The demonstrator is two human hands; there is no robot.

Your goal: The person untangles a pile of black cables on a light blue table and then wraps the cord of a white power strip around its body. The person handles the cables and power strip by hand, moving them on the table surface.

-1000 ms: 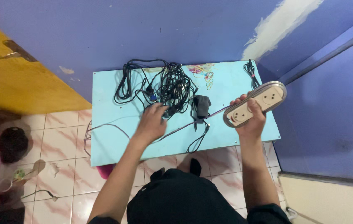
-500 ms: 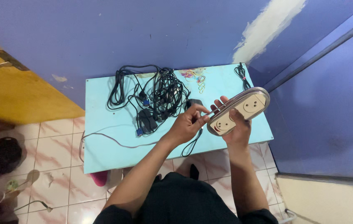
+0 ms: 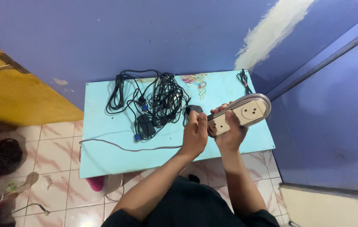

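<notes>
Above the near right part of the light blue table (image 3: pixel 103 155), a beige power strip (image 3: pixel 246 113) is held up off the surface, sockets facing upward, tilted so its far end points up and to the right. Its near end is gripped from beneath by the right hand (image 3: pixel 229 136), fingers curled around it. A grey cord (image 3: pixel 233 104) is laid along the strip's upper edge and is pinched at the near end by the left hand (image 3: pixel 195 134), which is pressed just beside the right one (thumb and fingertips closed). From there the cord trails left across the table. A tangle of black cables (image 3: pixel 153 101) lies farther back, with coloured rubber bands (image 3: pixel 198 82) near the wall.
</notes>
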